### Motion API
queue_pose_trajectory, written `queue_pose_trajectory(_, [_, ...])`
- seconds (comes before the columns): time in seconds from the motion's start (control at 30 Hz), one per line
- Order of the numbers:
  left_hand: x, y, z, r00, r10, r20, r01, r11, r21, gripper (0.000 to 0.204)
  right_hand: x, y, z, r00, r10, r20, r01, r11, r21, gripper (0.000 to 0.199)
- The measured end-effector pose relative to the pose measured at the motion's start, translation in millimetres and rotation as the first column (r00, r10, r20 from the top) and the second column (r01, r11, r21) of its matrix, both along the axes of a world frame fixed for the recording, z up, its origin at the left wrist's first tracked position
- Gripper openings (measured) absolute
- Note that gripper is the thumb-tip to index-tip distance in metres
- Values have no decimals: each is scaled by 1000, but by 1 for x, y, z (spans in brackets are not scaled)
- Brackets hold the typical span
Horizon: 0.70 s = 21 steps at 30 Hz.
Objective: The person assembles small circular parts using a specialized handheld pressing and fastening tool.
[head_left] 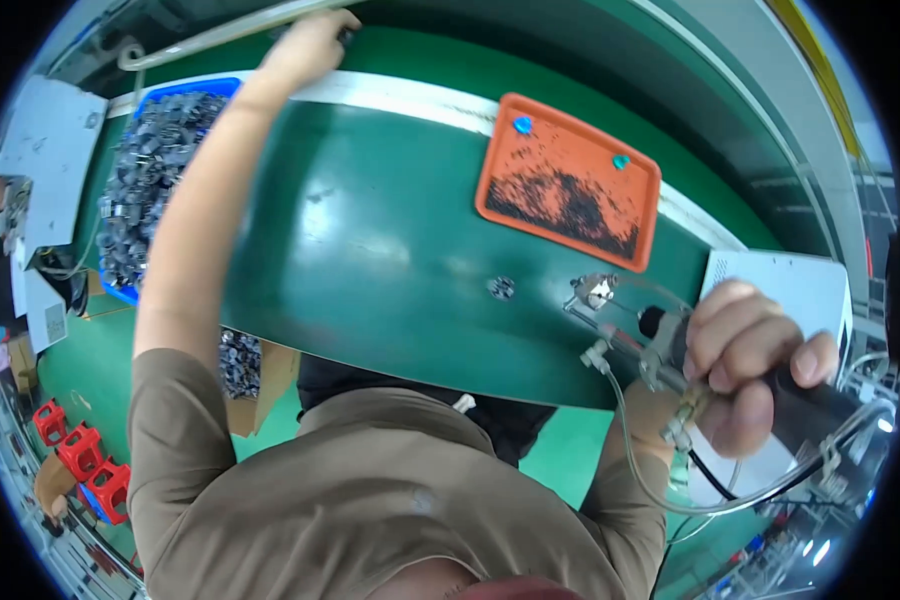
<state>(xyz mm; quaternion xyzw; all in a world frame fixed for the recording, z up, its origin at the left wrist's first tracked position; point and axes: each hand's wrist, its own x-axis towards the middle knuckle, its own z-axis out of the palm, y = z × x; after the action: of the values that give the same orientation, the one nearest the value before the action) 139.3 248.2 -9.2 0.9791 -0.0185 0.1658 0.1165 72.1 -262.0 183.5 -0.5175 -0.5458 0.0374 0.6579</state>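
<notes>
Right hand (755,365) is wrapped tight around a black-handled powered hand tool (740,385), full-fist grip with the fingers curled all the way round the handle. The tool's long axis runs on a slant, from the lower right of the view up to the upper left, with the metal tip (595,292) pointing up-left. The tip sits right at the near edge of the curved green desk (370,250), just beside a small round metal part (502,288) lying on the surface. Clear tubing (635,450) and a black cable (715,478) loop down from the tool below the hand.

Left hand (310,45) is stretched way out across the desk, fingers closed over the far edge near a pale bent tube (200,38); can't really tell what it has hold of there, if anything.

Other stuff: an orange rectangular plastic tray (570,180) with dark specks and two small blue bits sits a little beyond the tool tip. A blue plastic bin (155,165) full of small grey metal parts is off to the left, beside the outstretched arm. A white box (800,285) sits behind the right hand.
</notes>
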Motion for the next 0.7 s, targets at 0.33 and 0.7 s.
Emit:
queue_pose_trajectory(0.33, [-126, -121, 69, 957, -278, -86, 275, 961, -41, 29, 2, 7, 0, 999, 5, -32, -9, 990, -141, 36])
queue_pose_trajectory(0.7, [-152, -201, 73, 873, -484, 56, 471, 808, -355, 42, -9, 22, -21, 991, 67, -119, -52, 991, 123, 34])
